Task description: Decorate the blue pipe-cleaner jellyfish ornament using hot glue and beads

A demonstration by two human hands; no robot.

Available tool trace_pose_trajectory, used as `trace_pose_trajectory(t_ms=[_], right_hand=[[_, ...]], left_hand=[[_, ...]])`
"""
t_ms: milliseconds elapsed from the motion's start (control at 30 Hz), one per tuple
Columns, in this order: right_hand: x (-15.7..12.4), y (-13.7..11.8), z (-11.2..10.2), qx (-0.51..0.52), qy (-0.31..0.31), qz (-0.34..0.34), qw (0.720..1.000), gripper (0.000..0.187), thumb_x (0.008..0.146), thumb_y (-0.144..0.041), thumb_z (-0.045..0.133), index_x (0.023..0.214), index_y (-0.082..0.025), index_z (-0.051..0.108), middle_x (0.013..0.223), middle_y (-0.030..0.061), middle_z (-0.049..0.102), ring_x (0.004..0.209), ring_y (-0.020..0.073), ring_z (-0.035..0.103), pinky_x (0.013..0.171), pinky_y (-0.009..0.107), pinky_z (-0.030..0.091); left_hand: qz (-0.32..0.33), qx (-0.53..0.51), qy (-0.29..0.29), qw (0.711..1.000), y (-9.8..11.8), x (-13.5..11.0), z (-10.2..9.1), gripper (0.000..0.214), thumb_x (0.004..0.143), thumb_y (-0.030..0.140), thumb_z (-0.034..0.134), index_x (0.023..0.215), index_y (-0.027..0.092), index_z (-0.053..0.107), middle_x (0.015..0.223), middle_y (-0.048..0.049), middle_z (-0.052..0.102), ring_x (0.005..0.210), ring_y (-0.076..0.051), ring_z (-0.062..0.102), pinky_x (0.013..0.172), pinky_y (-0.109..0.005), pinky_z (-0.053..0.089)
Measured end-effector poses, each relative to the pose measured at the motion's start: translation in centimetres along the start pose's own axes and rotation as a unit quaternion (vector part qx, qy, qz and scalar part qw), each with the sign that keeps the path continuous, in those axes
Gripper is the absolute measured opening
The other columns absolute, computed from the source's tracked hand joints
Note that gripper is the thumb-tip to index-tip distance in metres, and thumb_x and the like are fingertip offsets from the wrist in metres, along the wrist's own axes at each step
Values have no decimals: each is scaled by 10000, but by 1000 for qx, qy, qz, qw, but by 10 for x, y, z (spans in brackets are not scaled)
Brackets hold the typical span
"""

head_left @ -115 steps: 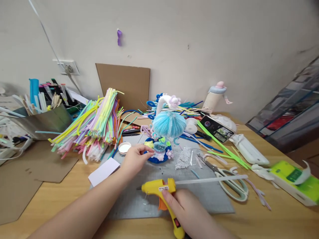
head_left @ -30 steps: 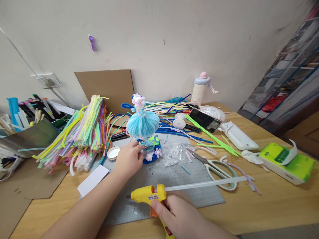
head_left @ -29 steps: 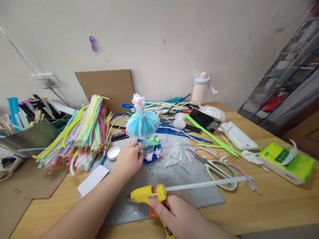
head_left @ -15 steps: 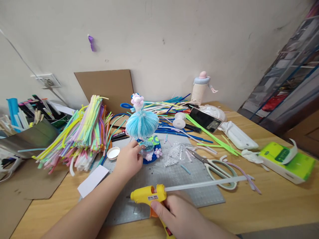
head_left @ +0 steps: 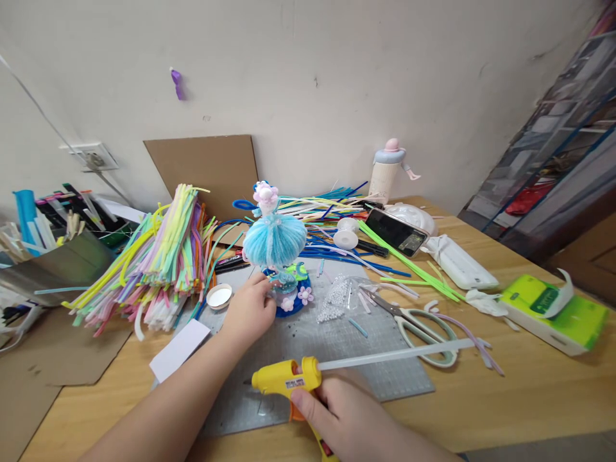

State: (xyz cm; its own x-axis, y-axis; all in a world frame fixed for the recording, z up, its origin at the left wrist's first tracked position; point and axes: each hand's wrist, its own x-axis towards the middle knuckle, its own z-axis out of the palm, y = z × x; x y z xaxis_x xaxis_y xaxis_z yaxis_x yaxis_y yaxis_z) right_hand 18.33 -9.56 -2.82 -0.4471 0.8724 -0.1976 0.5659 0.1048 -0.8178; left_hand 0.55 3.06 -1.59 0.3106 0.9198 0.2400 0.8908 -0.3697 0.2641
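A pipe-cleaner doll (head_left: 274, 239) with a puffy light-blue skirt and pink flowers on its head stands upright on a round dark-blue base (head_left: 289, 309). Small pink flowers and a green piece decorate that base. My left hand (head_left: 251, 304) is closed at the doll's lower left side, its fingertips against the part under the skirt; the thumb tip and any small piece under the fingers are hidden. In my right hand (head_left: 344, 404) is a yellow hot glue gun (head_left: 283, 377), gripped by the handle. Its nozzle points left, and a long glue stick (head_left: 394, 354) sticks out behind.
Under the work lies a grey cutting mat (head_left: 385, 378) with a bag of white beads (head_left: 337, 298), scissors (head_left: 428, 330), a white lid (head_left: 219, 296) and a white card (head_left: 179, 350). Pipe cleaners (head_left: 173, 256) are heaped at left. A phone (head_left: 395, 231) and tissue pack (head_left: 553, 311) lie right.
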Motion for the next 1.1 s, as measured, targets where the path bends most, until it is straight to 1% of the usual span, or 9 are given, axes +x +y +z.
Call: trace_pose_trajectory(t_ms=[133, 233, 400, 533, 600, 700, 800, 967, 1100], right_hand=[[0, 1, 1, -1, -5, 3, 1000, 557, 947, -507, 239, 714, -166, 613, 574, 22, 639, 550, 124, 561, 519, 220, 317], [0, 3, 2, -6, -7, 1, 1000, 562, 947, -510, 236, 716, -166, 615, 566, 20, 641, 559, 128, 568, 520, 222, 315], [1, 4, 1, -15, -2, -6, 1000, 556, 948, -504, 240, 709, -170, 614, 574, 17, 641, 578, 131, 567, 537, 232, 308], [1, 3, 0, -17, 2, -15, 1000, 540, 950, -498, 245, 733, -172, 617, 632, 20, 662, 605, 128, 566, 545, 231, 305], [1, 2, 0, -19, 2, -17, 1000, 535, 953, -489, 242, 739, -172, 617, 623, 19, 659, 605, 129, 564, 540, 230, 301], [1, 2, 0, -29, 1, -17, 999, 534, 954, -481, 243, 729, -173, 616, 595, 18, 650, 598, 133, 559, 539, 234, 298], [1, 2, 0, -33, 0, -20, 999, 526, 953, -474, 250, 718, -174, 612, 604, 15, 650, 591, 129, 555, 537, 235, 294], [1, 2, 0, -29, 4, -26, 999, 507, 953, -470, 255, 725, -183, 605, 606, 8, 652, 612, 128, 566, 545, 230, 295], [2, 2, 0, -24, 4, -27, 999, 469, 944, -474, 284, 744, -192, 601, 634, 6, 657, 607, 126, 561, 534, 231, 285]], left_hand=[[-15, -11, -16, 1000, 1, 0, 0, 362, 728, 100, 435, 965, 224, 678, 1019, -46, 630, 950, -205, 603, 809, -293, 476], [-9, 45, -17, 999, 2, -1, 0, 383, 744, 115, 441, 1019, 240, 676, 1015, -59, 626, 958, -221, 591, 777, -307, 468], [34, 143, -5, 989, 5, -3, -2, 408, 759, 117, 442, 1075, 251, 664, 1001, -85, 624, 935, -250, 569, 744, -342, 446], [53, 177, -3, 983, 8, -3, -3, 395, 768, 117, 440, 1068, 249, 661, 980, -96, 618, 922, -263, 560, 732, -355, 434], [50, 162, -5, 986, 7, -3, -3, 403, 757, 109, 446, 1069, 249, 658, 989, -93, 614, 930, -259, 562, 740, -349, 436], [21, 99, -9, 995, 4, -2, -1, 401, 749, 104, 447, 1063, 242, 657, 999, -76, 614, 929, -232, 576, 739, -313, 445], [-5, 44, -10, 999, 3, -1, 0, 349, 748, 101, 443, 995, 209, 666, 943, -68, 618, 894, -209, 588, 720, -281, 445], [-7, 24, -5, 1000, 6, -1, -1, 270, 739, 95, 438, 876, 185, 652, 895, -67, 611, 861, -201, 582, 705, -275, 423], [-12, 26, 4, 1000, 6, -3, -1, 198, 739, 98, 434, 793, 183, 605, 850, -57, 596, 824, -194, 569, 663, -275, 397]])
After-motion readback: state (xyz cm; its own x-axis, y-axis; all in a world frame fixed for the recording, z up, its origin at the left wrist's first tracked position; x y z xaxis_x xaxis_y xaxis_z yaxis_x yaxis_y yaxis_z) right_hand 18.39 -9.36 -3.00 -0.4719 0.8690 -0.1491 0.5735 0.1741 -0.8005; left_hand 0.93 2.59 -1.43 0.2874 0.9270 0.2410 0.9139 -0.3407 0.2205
